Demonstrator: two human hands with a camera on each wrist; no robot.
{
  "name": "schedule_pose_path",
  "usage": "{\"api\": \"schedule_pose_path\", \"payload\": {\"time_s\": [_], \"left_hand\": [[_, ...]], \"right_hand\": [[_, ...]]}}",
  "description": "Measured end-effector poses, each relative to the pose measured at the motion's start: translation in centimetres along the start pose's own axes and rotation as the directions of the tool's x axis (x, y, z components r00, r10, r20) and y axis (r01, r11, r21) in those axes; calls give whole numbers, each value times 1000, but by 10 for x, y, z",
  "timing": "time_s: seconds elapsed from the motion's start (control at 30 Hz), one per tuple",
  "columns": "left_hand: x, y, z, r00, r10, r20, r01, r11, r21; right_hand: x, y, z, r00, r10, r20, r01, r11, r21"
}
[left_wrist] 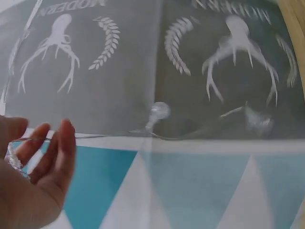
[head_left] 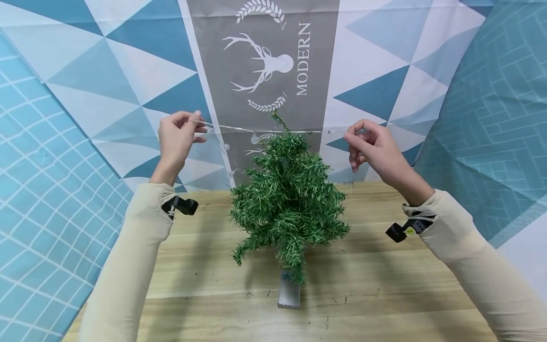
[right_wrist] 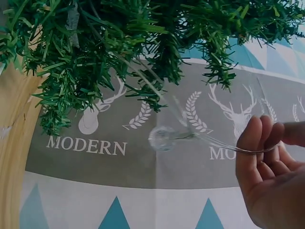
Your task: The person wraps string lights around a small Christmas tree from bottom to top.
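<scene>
A small artificial Christmas tree [head_left: 290, 199] stands upright on a grey block-like foot [head_left: 289, 293]. A clear-wired string of lights [head_left: 231, 127] stretches behind its upper part at about treetop height. Left of the tree, my left hand [head_left: 176, 140] pinches one stretch of the wire between thumb and fingers. To the right, my right hand [head_left: 378, 149] pinches the other stretch at the fingertips. Round clear bulbs hang along it: one bulb [left_wrist: 160, 110] shows in the left wrist view, another bulb [right_wrist: 162, 138] in the right wrist view. Branches hide part of the wire.
The tree stands on a wood-grain table [head_left: 205, 285] scattered with small green needle bits. Behind it hangs a patterned backdrop [head_left: 265, 61] with a deer and triangles. Tile-print sheeting [head_left: 51, 190] flanks the left side. Each wrist wears a black camera mount.
</scene>
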State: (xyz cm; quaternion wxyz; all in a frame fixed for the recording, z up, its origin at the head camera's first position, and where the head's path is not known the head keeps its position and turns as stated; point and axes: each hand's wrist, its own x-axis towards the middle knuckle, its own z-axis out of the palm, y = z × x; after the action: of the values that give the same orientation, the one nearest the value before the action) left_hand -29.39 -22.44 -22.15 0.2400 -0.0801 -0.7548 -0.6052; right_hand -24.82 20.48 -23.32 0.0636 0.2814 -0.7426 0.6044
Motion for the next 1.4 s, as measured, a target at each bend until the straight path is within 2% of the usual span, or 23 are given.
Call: {"api": "schedule_pose_path", "payload": {"time_s": [0.03, 0.1, 0.17, 0.27, 0.37, 0.43, 0.5, 0.57, 0.6, 0.63, 0.67, 0.73, 0.77, 0.87, 0.93, 0.97, 1.03, 1.1, 1.13, 1.2, 1.27, 1.33, 1.4], "left_hand": [[-3, 1, -1, 1000, 26, -17, -24, 994, 108], [-8, 3, -3, 998, 51, -27, -41, 956, 290], [-13, 3, -6, 999, 53, -11, -44, 917, 397], [-20, 0, -11, 1000, 24, 12, -27, 877, 480], [-26, -7, -16, 999, -42, 1, 36, 883, 468], [-30, -12, -20, 994, -108, 26, 88, 906, 414], [-34, -19, -26, 977, -180, 114, 138, 942, 305], [-37, -27, -33, 940, -204, 272, 179, 977, 115], [-39, -30, -36, 912, -195, 360, 207, 978, 5], [-40, -35, -40, 884, -175, 434, 242, 965, -103], [-42, -39, -43, 857, -154, 491, 286, 936, -207], [-47, -46, -49, 823, -91, 560, 343, 866, -363], [-49, -50, -51, 813, -63, 579, 358, 838, -412], [-53, -58, -55, 807, -21, 590, 380, 782, -494], [-55, -63, -58, 799, 6, 601, 404, 736, -543], [-56, -65, -59, 799, 7, 601, 415, 717, -560], [-57, -70, -61, 812, -18, 584, 429, 697, -575], [-59, -75, -62, 835, -70, 545, 430, 700, -569], [-60, -77, -62, 850, -102, 516, 425, 710, -561], [-63, -82, -61, 883, -172, 437, 405, 749, -524], [-65, -87, -60, 907, -222, 359, 386, 781, -491], [-68, -90, -60, 926, -245, 287, 357, 817, -454], [-71, -91, -60, 943, -237, 233, 318, 846, -428]], "right_hand": [[1, 1, 1, 1000, -6, -20, 6, 1000, 28], [1, 2, 2, 999, 10, -51, -7, 999, 51], [2, 5, 3, 996, 53, -65, -51, 998, 30], [2, 14, 5, 990, 123, -66, -127, 990, -61], [0, 26, 9, 985, 155, -80, -163, 981, -110], [-4, 35, 12, 980, 170, -108, -181, 978, -102], [-7, 43, 15, 972, 186, -143, -197, 978, -63], [-9, 51, 19, 964, 202, -172, -209, 978, -24], [-10, 55, 20, 961, 211, -178, -215, 977, -7], [-10, 59, 21, 960, 216, -178, -219, 976, 6], [-10, 63, 21, 960, 218, -176, -219, 976, 13], [-10, 69, 22, 961, 224, -162, -224, 974, 20], [-10, 72, 23, 962, 231, -148, -229, 973, 28], [-9, 79, 26, 963, 260, -74, -258, 965, 40], [-8, 82, 28, 954, 299, -10, -298, 954, 40], [-7, 83, 29, 950, 313, 25, -313, 949, 32], [-7, 86, 29, 937, 338, 86, -339, 941, -3], [-8, 89, 29, 923, 361, 131, -360, 932, -33], [-9, 90, 28, 916, 371, 154, -369, 928, -47], [-12, 92, 27, 898, 394, 197, -386, 919, -75], [-15, 94, 26, 877, 415, 241, -402, 910, -102], [-18, 94, 26, 863, 423, 278, -403, 906, -128], [-19, 95, 26, 868, 408, 284, -388, 913, -125]]}}
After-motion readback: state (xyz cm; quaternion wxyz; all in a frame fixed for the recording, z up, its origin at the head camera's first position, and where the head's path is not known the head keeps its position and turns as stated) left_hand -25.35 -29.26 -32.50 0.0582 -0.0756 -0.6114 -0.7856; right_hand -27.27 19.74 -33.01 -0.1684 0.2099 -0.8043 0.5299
